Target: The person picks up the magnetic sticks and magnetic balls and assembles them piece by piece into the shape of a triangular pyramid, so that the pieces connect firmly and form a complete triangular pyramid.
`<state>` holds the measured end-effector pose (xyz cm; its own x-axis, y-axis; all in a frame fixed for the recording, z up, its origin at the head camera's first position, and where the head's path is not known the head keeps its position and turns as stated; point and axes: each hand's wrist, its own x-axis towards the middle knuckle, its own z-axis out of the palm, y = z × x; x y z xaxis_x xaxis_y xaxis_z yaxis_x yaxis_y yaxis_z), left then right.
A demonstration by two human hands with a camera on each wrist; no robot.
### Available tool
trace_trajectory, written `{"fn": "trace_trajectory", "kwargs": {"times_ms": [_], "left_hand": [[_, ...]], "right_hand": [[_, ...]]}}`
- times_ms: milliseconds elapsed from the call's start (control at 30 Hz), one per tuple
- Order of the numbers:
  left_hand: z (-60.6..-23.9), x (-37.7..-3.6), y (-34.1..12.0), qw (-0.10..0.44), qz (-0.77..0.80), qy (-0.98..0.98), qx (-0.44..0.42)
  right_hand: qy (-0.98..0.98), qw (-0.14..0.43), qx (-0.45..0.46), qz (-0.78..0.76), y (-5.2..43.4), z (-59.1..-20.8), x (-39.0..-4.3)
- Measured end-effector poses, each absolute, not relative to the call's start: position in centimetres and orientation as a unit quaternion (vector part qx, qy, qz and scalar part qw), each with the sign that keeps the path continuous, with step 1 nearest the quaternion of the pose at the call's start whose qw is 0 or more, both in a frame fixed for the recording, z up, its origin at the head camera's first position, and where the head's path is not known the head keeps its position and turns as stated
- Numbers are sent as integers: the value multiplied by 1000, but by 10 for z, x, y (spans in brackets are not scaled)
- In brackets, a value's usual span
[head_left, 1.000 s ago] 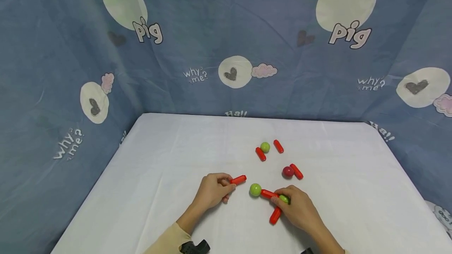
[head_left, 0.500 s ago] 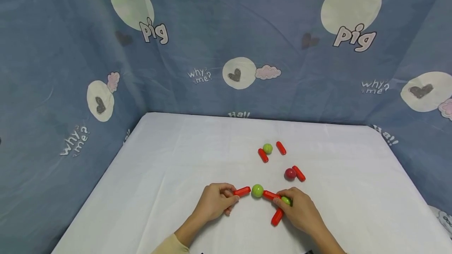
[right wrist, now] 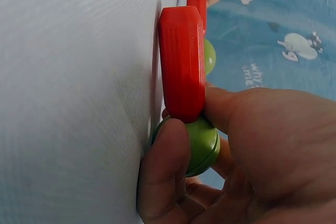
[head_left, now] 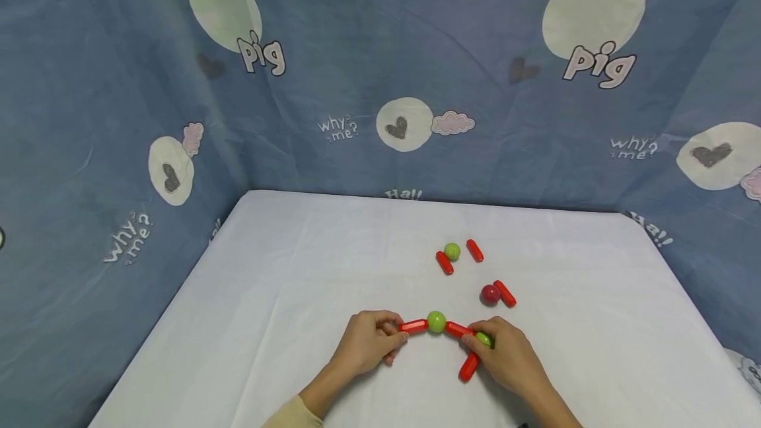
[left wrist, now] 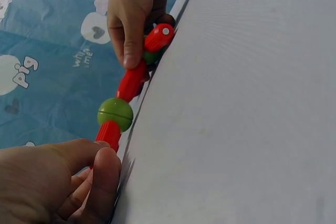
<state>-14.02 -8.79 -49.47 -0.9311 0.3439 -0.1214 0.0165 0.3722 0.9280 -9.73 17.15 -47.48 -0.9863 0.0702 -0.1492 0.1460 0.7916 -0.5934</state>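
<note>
My left hand (head_left: 370, 339) pinches the outer end of a short red rod (head_left: 414, 326) between thumb and fingers. The rod's other end meets a glossy green ball (head_left: 436, 321), and a middle red rod (head_left: 458, 329) runs from that ball toward my right hand (head_left: 504, 355). There, the fingers and thumb grip a second green ball (right wrist: 202, 150), partly covering it, with the thumb tip at the middle rod's end. Another red rod (right wrist: 182, 61) sticks out from this second ball toward the person; a pale round dot marks its end in the left wrist view.
Beyond the hands on the white-covered table (head_left: 321, 249) lie a dark red ball (head_left: 490, 294) beside a red rod (head_left: 505, 294). Farther back are a green ball (head_left: 452, 251), a red rod (head_left: 444, 263) touching it and another rod (head_left: 475, 250). A blue printed curtain (head_left: 333, 170) stands behind.
My left hand has moved right with its red rod, closing the gap until the rod meets the green ball. The right hand keeps its grip; the head view has shifted slightly.
</note>
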Motion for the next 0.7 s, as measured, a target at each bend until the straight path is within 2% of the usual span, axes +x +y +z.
{"fn": "trace_trajectory", "kwargs": {"times_ms": [700], "left_hand": [[-496, -144, -74, 145, 558, 811, 102]], "right_hand": [[943, 60, 66, -319, 171, -476, -98]]}}
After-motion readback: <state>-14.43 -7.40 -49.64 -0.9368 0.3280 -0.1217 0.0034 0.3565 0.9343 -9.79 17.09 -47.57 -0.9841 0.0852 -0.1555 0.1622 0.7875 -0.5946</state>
